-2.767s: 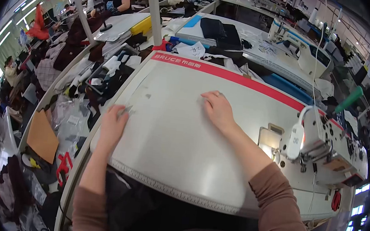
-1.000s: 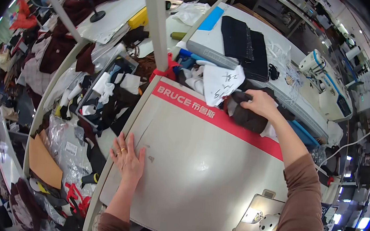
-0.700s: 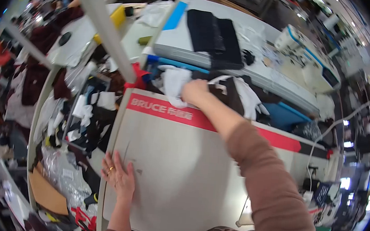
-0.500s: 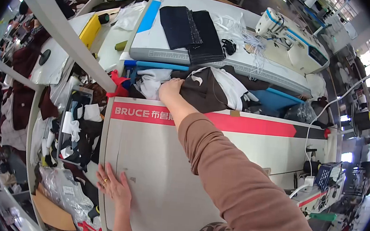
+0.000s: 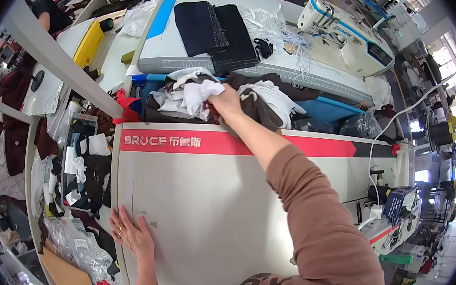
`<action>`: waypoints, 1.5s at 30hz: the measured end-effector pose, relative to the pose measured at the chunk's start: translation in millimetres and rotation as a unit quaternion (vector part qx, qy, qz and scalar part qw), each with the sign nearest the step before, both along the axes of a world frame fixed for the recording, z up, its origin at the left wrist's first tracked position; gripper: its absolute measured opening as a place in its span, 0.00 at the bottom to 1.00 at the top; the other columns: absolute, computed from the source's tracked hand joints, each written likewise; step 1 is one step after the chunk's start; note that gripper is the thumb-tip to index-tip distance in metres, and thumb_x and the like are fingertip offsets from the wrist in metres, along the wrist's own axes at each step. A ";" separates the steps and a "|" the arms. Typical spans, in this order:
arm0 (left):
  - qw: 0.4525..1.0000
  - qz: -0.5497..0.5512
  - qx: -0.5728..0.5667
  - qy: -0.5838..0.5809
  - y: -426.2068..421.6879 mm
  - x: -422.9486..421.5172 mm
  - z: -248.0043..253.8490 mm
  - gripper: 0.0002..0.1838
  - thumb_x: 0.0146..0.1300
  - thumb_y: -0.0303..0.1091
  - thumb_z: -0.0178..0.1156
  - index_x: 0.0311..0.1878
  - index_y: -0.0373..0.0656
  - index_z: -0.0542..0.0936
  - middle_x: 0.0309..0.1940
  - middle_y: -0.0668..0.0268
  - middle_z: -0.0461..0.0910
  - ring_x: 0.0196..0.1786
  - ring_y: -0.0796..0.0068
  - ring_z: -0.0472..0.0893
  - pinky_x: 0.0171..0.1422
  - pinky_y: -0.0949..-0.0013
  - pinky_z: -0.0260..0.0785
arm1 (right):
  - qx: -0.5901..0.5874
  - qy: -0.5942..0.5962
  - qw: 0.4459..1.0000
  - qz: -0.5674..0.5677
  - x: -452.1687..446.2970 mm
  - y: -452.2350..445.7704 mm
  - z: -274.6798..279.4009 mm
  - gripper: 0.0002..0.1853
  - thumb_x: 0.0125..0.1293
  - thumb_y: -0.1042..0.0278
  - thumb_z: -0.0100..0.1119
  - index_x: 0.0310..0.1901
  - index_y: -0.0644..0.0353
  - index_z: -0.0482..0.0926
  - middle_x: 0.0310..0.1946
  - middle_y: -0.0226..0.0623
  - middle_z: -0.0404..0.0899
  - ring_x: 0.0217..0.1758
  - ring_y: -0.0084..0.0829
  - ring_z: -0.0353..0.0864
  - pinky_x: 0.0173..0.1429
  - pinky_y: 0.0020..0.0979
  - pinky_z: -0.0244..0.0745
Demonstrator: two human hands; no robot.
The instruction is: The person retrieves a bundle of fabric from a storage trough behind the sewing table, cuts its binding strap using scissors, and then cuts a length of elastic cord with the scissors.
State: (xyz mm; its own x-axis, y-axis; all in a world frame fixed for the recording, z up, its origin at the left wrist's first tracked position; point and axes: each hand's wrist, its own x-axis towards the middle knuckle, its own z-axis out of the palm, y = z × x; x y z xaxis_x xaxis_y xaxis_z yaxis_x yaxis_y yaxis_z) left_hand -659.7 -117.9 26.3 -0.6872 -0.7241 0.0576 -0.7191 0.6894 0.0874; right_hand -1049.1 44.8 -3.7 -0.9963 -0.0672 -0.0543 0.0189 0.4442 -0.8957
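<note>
My right hand (image 5: pixel 225 102) is closed on white cloth (image 5: pixel 195 96) in the blue trough behind the table's red strip. Dark brown and white pieces of fabric (image 5: pixel 267 103) lie bunched just to its right. My left hand (image 5: pixel 134 236) rests with spread fingers on the left edge of the pale sewing table (image 5: pixel 205 212), a ring on one finger. Nothing is in that hand. The fingertips of my right hand are partly hidden by the cloth.
Folded dark fabric (image 5: pixel 198 27) and a sewing machine (image 5: pixel 348 36) stand on the table beyond. A grey post (image 5: pixel 65 61) rises at the left, near a tray of scraps (image 5: pixel 66 168). A white cable (image 5: pixel 401 112) hangs at the right. A person (image 5: pixel 51 14) is at the far left.
My right hand went from the tabletop to the trough, then leftward through the cloth, and now grips white cloth. My left hand flattened on the table edge. The view has shifted.
</note>
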 end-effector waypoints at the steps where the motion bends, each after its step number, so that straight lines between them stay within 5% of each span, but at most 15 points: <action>1: 1.000 0.003 0.000 -0.001 0.2 1.0 0.6 0.32 0.65 0.50 0.47 0.70 0.55 0.56 0.72 0.65 0.51 0.72 0.57 0.50 0.70 0.49 0.38 | -0.042 0.002 0.999 0.016 0.8 6.3 8.7 0.14 0.47 0.76 0.60 0.39 0.67 0.76 0.31 0.38 0.81 0.32 0.27 0.79 0.36 0.28 0.72; 5: 1.000 -0.005 -0.015 -0.002 -1.9 3.7 0.8 0.31 0.65 0.51 0.46 0.71 0.55 0.55 0.72 0.64 0.51 0.73 0.58 0.50 0.70 0.48 0.39 | -0.188 -0.103 0.976 0.042 19.0 29.8 45.4 0.15 0.47 0.78 0.60 0.40 0.66 0.76 0.31 0.33 0.79 0.30 0.22 0.76 0.32 0.23 0.69; 11: 0.999 -0.008 -0.023 -0.027 -4.4 2.3 -4.4 0.31 0.67 0.53 0.43 0.71 0.55 0.55 0.72 0.65 0.50 0.73 0.58 0.50 0.70 0.48 0.40 | -0.142 -0.038 0.985 0.089 1.7 33.7 39.4 0.22 0.49 0.75 0.63 0.48 0.63 0.72 0.31 0.35 0.79 0.34 0.25 0.78 0.36 0.27 0.72; 15: 0.999 -0.019 -0.039 -0.024 -2.9 3.3 -6.0 0.31 0.68 0.56 0.39 0.71 0.54 0.55 0.72 0.64 0.51 0.73 0.58 0.50 0.70 0.48 0.40 | 0.211 0.121 0.930 0.274 9.2 6.1 39.0 0.23 0.50 0.62 0.62 0.48 0.62 0.72 0.31 0.47 0.79 0.35 0.41 0.81 0.39 0.36 0.77; 17: 0.999 -0.017 -0.037 -0.031 -5.2 4.7 -6.6 0.31 0.68 0.56 0.39 0.71 0.54 0.55 0.72 0.63 0.51 0.73 0.58 0.50 0.70 0.48 0.39 | 0.232 0.364 0.869 0.241 30.7 -3.1 24.4 0.18 0.49 0.60 0.61 0.41 0.60 0.76 0.28 0.49 0.79 0.34 0.45 0.81 0.39 0.39 0.77; 18: 0.998 -0.022 -0.051 -0.035 -6.5 5.7 -8.4 0.31 0.68 0.56 0.39 0.71 0.54 0.55 0.72 0.62 0.51 0.73 0.59 0.51 0.70 0.48 0.40 | 0.237 0.361 0.871 0.236 30.7 6.4 43.6 0.18 0.49 0.60 0.61 0.41 0.60 0.76 0.28 0.49 0.79 0.34 0.45 0.81 0.39 0.39 0.77; 20: 0.998 -0.032 -0.048 -0.027 -8.0 6.4 -10.5 0.31 0.68 0.56 0.39 0.71 0.54 0.55 0.72 0.62 0.51 0.73 0.59 0.51 0.70 0.48 0.40 | 0.345 0.279 0.871 0.212 38.4 36.6 103.7 0.10 0.51 0.58 0.58 0.30 0.55 0.80 0.25 0.43 0.79 0.31 0.41 0.81 0.37 0.41 0.76; 21: 0.998 -0.038 -0.048 -0.019 -8.8 7.3 -9.5 0.31 0.68 0.56 0.39 0.71 0.54 0.55 0.72 0.62 0.51 0.73 0.59 0.51 0.70 0.48 0.41 | 0.211 0.316 0.907 0.184 17.4 70.5 75.0 0.11 0.54 0.55 0.54 0.23 0.50 0.80 0.22 0.37 0.79 0.29 0.40 0.81 0.33 0.43 0.74; 24: 0.997 -0.039 -0.061 -0.036 -7.1 4.9 -4.8 0.31 0.69 0.54 0.39 0.71 0.52 0.56 0.71 0.60 0.53 0.73 0.59 0.52 0.70 0.51 0.43 | 0.468 -0.005 0.882 0.049 -33.7 184.1 72.4 0.13 0.51 0.52 0.53 0.26 0.49 0.84 0.25 0.39 0.82 0.33 0.41 0.83 0.36 0.41 0.76; 28: 0.996 -0.060 -0.069 -0.023 -7.4 6.5 -6.0 0.30 0.69 0.53 0.38 0.70 0.49 0.57 0.70 0.59 0.54 0.72 0.57 0.53 0.70 0.52 0.45 | 0.612 -0.211 0.745 0.160 -64.1 311.8 5.3 0.20 0.50 0.60 0.62 0.48 0.44 0.81 0.50 0.41 0.78 0.53 0.42 0.77 0.54 0.41 0.73; 34: 0.995 -0.085 -0.053 -0.009 -6.1 0.6 2.9 0.30 0.70 0.52 0.37 0.69 0.46 0.57 0.69 0.55 0.55 0.70 0.54 0.56 0.70 0.55 0.47 | 0.518 -0.314 0.705 0.369 -73.9 311.0 -32.9 0.28 0.53 0.62 0.60 0.58 0.44 0.72 0.55 0.42 0.74 0.56 0.42 0.74 0.57 0.41 0.71; 36: 0.995 -0.081 -0.053 -0.019 -7.1 1.8 1.9 0.30 0.70 0.51 0.37 0.69 0.45 0.57 0.69 0.54 0.55 0.70 0.54 0.56 0.70 0.55 0.47 | 0.500 -0.379 0.655 0.421 -81.2 336.2 -64.1 0.30 0.55 0.62 0.59 0.62 0.52 0.68 0.59 0.43 0.70 0.58 0.40 0.73 0.59 0.41 0.69; 39: 0.994 -0.097 -0.040 -0.019 -7.7 -1.5 4.9 0.30 0.71 0.51 0.36 0.69 0.42 0.57 0.69 0.53 0.56 0.70 0.53 0.57 0.70 0.54 0.48 | 0.622 -0.443 0.474 0.438 -82.8 381.5 -64.9 0.24 0.58 0.58 0.57 0.57 0.56 0.74 0.57 0.40 0.73 0.57 0.40 0.73 0.61 0.41 0.66; 41: 0.994 -0.099 -0.049 -0.013 -7.9 1.2 2.2 0.30 0.71 0.50 0.36 0.69 0.41 0.57 0.68 0.53 0.57 0.70 0.53 0.57 0.70 0.55 0.49 | 0.606 -0.504 0.522 0.327 -81.7 419.2 -56.1 0.21 0.57 0.55 0.59 0.50 0.56 0.79 0.53 0.41 0.76 0.55 0.41 0.75 0.58 0.38 0.69; 45: 0.994 -0.104 -0.036 -0.013 -5.4 -3.4 6.4 0.29 0.71 0.48 0.36 0.69 0.41 0.57 0.68 0.53 0.56 0.70 0.53 0.57 0.70 0.56 0.49 | 0.744 -0.444 0.442 0.233 -82.7 445.6 -38.5 0.19 0.57 0.62 0.59 0.51 0.54 0.80 0.53 0.38 0.77 0.55 0.39 0.77 0.55 0.40 0.72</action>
